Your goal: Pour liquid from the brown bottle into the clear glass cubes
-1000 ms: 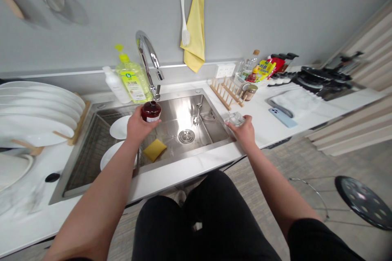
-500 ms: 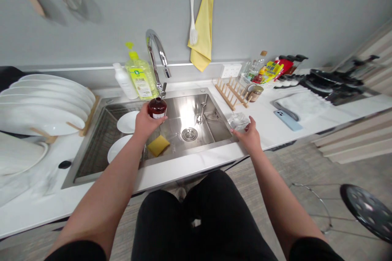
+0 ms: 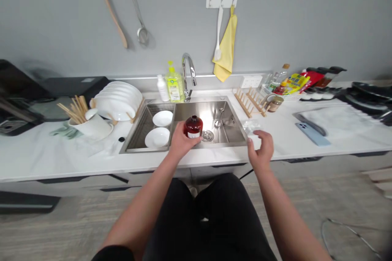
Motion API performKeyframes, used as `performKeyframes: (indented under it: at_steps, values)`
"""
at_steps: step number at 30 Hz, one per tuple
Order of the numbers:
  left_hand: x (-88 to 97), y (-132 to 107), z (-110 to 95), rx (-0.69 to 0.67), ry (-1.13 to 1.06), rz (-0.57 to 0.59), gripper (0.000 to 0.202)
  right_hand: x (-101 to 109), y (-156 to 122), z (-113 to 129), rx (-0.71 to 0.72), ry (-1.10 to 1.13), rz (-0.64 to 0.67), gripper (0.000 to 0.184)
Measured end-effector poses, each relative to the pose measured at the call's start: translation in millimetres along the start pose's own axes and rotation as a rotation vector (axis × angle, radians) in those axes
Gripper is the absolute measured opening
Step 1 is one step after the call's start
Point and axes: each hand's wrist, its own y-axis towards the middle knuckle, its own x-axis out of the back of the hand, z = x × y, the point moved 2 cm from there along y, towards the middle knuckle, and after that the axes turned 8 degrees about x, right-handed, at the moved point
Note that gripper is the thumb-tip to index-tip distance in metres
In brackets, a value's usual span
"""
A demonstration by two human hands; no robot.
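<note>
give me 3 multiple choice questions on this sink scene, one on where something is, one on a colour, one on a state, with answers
1. Where are the two plates?
A) On the counter beside the phone
B) On the wire rack in the sink
C) On the wooden rack

2. What colour is the cloth hanging from the wall hooks?
A) Blue
B) Red
C) Yellow

3. What state is the bottle in?
A) Upright in the left hand
B) Lying on its side on the counter
C) Upside down in the right hand

Answers:
1. B, because both plates sit on the wire rack in the sink's left part.
2. C, because the cloth hanging below the hooks is plainly yellow.
3. A, because the left hand grips the bottle upright over the sink.
</note>
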Motion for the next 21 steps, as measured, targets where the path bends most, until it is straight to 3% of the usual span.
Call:
performKeyframes:
  at_steps: [2, 4, 6, 8, 11, 14, 16, 17, 19, 21]
  values:
    - [-2.9, -33.9, -10.5, -0.003, 0.030, 0.015, 0.075, -14.5, 4.3, 56.9, 0.030, 0.238, 0.243, 0.038]
    - [-6.5, -63.3, -18.7, -0.008, 0.034, 0.067, 0.076, -31.5, 5.5, 110.5, -0.048, 0.503, 0.448, 0.065]
    - [-8.0, -87.5, -24.8, -0.021, 0.003, 0.077, 0.078, -45.6, 2.1, 151.8, -0.156, 0.721, 0.550, 0.090]
    - [-5.4, -107.1, -29.6, -0.029, -0.029, 0.030, 0.077, -54.6, -5.4, 176.3, -0.265, 0.797, 0.574, 0.101]
    - [8.8, -130.2, -35.4, -0.030, -0.017, 0.013, 0.078, -58.2, -20.7, 190.6, -0.350, 0.793, 0.538, 0.100]
    - [36.0, -147.8, -34.7, -0.050, -0.033, 0.235, 0.094, -54.7, -35.7, 194.7, -0.395, 0.851, 0.533, 0.096]
    - [60.8, -155.9, -24.8, -0.036, -0.081, 0.406, 0.100, -49.5, -42.6, 195.1, -0.410, 0.867, 0.528, 0.094]
    - [74.9, -158.0, -16.0, -0.003, -0.093, 0.433, 0.097, -46.2, -44.8, 194.4, -0.411, 0.856, 0.521, 0.094]
    - [104.3, -157.7, 7.7, 0.092, -0.060, 0.363, 0.078, -38.7, -46.7, 190.1, -0.403, 0.816, 0.505, 0.093]
    - [134.5, -153.8, 35.4, 0.199, 0.008, 0.204, 0.058, -30.9, -46.5, 181.4, -0.394, 0.777, 0.491, 0.091]
